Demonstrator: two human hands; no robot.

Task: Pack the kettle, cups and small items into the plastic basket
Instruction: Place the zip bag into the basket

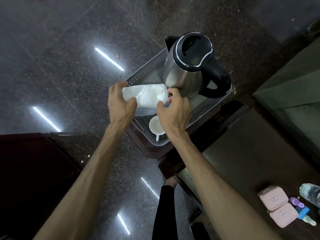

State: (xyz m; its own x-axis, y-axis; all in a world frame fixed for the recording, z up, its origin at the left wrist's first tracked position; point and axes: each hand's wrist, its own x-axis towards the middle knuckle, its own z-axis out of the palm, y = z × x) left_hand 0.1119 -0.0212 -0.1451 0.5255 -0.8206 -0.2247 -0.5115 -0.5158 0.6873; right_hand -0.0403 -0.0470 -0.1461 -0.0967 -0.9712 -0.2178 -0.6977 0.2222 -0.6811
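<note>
A grey perforated plastic basket [149, 70] rests on the corner of a dark wooden table. A steel kettle [185, 73] with a black lid and handle stands upright in its far half. Over the basket's near half, both hands hold a white plastic-wrapped tissue pack [147, 97]: my left hand [121, 103] grips its left end, my right hand [173, 110] its right end. A white cup [155, 126] sits in the basket's near corner, partly hidden under my right wrist.
The dark wooden table [251, 144] stretches to the right. At its near right lie two pink cases [277, 205], a clear plastic bottle [311, 193] and small purple and blue items [300, 207]. A dark red cabinet [26, 170] stands at the left. Glossy stone floor lies below.
</note>
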